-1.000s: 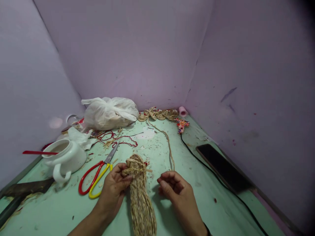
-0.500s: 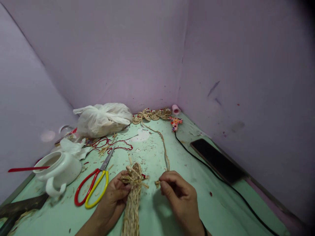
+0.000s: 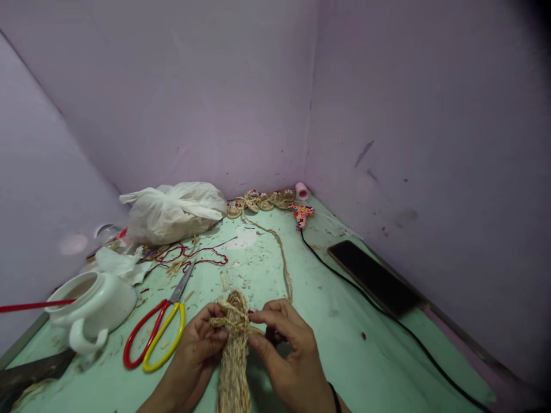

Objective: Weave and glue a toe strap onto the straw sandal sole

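Note:
A bundle of braided straw rope [image 3: 235, 355] stands on edge on the green table, tied round near its top. My left hand [image 3: 196, 350] grips the bundle's left side just under the tie. My right hand [image 3: 284, 353] is closed on the bundle's right side, fingers pinching at the wrapped strands. A loose straw cord [image 3: 282, 261] runs from under my right hand back to a coil of rope [image 3: 262, 201] at the far wall.
Red and yellow scissors [image 3: 157, 332] lie left of my hands. A white teapot [image 3: 92, 307] with a red stick stands at far left, by a white plastic bag [image 3: 172, 212] and red thread. A phone [image 3: 372, 278], black cable [image 3: 387, 321] and glue gun [image 3: 301, 213] lie right.
My right hand moved left from the loose cord end and closed on the bundle's tied top. The bundle turned from lying flat to standing on edge. The view shifted slightly right.

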The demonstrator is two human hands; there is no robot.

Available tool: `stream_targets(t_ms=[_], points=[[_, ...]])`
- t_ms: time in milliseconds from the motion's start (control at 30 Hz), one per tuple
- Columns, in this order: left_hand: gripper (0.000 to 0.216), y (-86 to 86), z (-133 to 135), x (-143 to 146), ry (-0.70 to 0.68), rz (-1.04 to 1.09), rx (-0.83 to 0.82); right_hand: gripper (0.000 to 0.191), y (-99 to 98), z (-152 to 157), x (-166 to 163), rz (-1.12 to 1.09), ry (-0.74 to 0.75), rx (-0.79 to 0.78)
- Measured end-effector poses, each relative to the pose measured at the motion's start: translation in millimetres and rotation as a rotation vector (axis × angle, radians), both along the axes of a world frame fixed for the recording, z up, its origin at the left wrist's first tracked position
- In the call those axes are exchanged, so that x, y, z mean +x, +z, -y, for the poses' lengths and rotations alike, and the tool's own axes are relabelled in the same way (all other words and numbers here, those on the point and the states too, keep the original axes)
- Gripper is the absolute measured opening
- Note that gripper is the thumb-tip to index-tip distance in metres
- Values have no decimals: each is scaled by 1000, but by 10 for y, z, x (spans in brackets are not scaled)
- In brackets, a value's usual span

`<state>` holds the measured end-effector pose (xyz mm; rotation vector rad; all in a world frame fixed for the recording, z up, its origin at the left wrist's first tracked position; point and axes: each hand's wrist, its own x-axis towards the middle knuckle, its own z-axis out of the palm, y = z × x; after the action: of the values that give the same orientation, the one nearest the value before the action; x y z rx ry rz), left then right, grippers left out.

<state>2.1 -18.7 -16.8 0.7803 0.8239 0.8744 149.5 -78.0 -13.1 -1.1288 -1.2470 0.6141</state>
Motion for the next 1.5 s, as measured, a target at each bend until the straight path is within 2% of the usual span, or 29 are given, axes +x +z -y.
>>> stream_targets(t_ms=[300, 600, 733, 833, 933, 1067, 1200, 1333, 1500], points=[[33, -67, 5, -25, -24, -19, 38, 9, 15, -6, 1, -7, 36, -73], [36, -35, 24, 3, 22, -77, 19, 5, 23, -32, 2, -13, 59, -76], [38, -84, -9, 14, 147, -140, 82, 3, -51, -65, 26, -64, -30, -227], [33, -111, -52, 9, 279, -241, 168, 18, -124, -66, 29, -121, -73, -347], [31, -75, -65, 0, 340, -296, 221, 23, -167, -69, -15, -143, -106, -375], [31, 75, 14, 0, 244, -286, 273, 27, -167, -127, -118, -337, 10, -479], [26, 187, 95, -19, 120, -238, 301, 30, -148, -185, -155, -563, 154, -452], [29, 156, 46, -68, 72, -246, 256, 30, -177, -175, -124, -590, 242, -434], [32, 158, -51, -152, 32, -293, 199, 31, -239, -143, -118, -625, 234, -432]])
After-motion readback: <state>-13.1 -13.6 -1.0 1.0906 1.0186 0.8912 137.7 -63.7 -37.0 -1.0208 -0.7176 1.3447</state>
